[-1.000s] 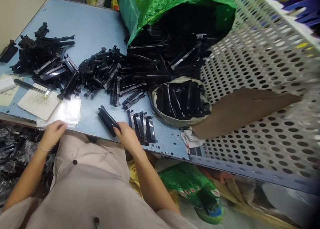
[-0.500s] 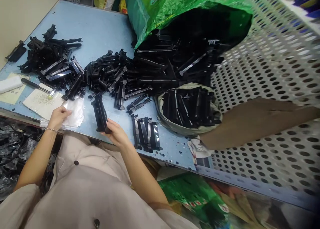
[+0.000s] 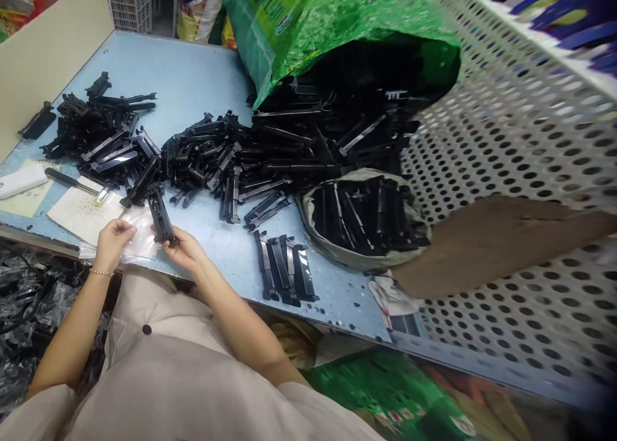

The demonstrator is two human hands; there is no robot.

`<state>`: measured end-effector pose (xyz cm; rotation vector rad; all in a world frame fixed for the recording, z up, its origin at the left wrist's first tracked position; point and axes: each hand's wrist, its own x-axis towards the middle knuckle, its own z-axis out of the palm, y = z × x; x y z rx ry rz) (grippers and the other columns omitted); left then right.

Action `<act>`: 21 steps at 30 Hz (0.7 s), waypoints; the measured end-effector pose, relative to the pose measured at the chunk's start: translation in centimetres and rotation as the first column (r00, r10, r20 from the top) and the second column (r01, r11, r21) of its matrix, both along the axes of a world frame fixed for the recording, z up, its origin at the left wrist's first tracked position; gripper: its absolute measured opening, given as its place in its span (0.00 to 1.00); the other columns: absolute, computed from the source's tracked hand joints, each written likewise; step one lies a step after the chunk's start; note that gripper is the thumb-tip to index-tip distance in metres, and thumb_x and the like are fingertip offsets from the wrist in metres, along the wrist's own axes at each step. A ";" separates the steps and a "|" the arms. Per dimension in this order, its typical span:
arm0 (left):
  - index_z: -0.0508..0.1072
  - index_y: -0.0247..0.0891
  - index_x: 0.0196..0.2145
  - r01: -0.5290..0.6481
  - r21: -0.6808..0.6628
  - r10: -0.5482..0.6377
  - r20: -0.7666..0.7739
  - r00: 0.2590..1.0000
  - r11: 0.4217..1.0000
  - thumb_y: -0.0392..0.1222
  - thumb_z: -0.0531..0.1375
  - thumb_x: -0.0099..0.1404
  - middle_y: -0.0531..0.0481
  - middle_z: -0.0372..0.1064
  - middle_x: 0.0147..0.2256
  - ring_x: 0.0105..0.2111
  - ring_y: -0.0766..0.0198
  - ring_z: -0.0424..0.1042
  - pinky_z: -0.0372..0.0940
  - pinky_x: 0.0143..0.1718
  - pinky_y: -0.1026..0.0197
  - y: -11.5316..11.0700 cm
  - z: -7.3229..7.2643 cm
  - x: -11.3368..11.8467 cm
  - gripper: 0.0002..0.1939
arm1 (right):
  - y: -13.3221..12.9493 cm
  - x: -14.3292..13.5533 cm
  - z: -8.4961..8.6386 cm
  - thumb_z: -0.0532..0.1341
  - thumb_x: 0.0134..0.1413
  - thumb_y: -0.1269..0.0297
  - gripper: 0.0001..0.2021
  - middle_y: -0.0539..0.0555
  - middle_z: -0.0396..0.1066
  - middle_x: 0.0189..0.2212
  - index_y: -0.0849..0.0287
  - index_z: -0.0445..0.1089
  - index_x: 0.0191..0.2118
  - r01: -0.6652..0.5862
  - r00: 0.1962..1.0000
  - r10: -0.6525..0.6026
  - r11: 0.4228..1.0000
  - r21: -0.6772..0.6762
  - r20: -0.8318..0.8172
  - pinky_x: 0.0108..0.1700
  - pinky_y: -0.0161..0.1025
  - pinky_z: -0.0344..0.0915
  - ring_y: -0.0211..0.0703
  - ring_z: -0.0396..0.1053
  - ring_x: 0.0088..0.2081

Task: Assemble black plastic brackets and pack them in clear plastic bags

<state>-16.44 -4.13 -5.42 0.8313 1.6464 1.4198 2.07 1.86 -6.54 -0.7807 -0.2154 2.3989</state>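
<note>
My right hand grips a long black plastic part, tilted over the table's front edge. Just left of it, my left hand has thumb and fingers pinched together at the edge of some clear plastic bags. Behind both hands lie heaps of similar black parts. Several more black parts are lined up side by side to the right. A cloth-rimmed round container beside them holds further black parts.
A green sack spills black parts at the back. On the left are a white card, a black-handled tool and a white object. A perforated white panel and brown cardboard stand on the right.
My right hand has moved left with the black part, now close to my left hand and the plastic bags. The part shows a different face. The view has shifted slightly.
</note>
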 end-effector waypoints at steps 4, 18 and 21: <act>0.71 0.39 0.33 0.122 0.085 -0.093 -0.294 0.951 0.989 0.43 0.63 0.61 0.46 0.75 0.39 0.39 0.61 0.75 0.70 0.41 0.59 -0.6 0.6 0.3 0.06 | 0.3 -0.8 0.0 0.64 0.59 0.74 0.03 0.54 0.76 0.33 0.63 0.71 0.39 -0.047 0.999 0.048 0.998 0.032 -0.024 0.26 0.25 0.72 0.36 0.74 0.32; 0.69 0.39 0.64 0.336 -0.058 -0.283 -0.681 0.675 0.940 0.35 0.59 0.62 0.38 0.65 0.62 0.32 0.68 0.71 0.73 0.43 0.57 -0.2 0.0 -0.7 0.31 | -4.7 5.7 1.6 0.70 0.52 0.59 0.15 0.58 0.78 0.32 0.65 0.76 0.40 -0.168 0.984 0.150 0.961 0.221 0.096 0.24 0.28 0.71 0.40 0.75 0.31; 0.60 0.41 0.70 0.378 -0.040 -0.268 -0.775 0.572 0.925 0.30 0.55 0.64 0.36 0.59 0.66 0.44 0.61 0.76 0.74 0.49 0.55 -0.8 0.6 -0.4 0.36 | -4.9 5.6 1.1 0.70 0.52 0.58 0.14 0.59 0.78 0.29 0.65 0.76 0.37 -0.279 0.948 0.233 0.937 0.209 0.219 0.24 0.26 0.70 0.40 0.76 0.30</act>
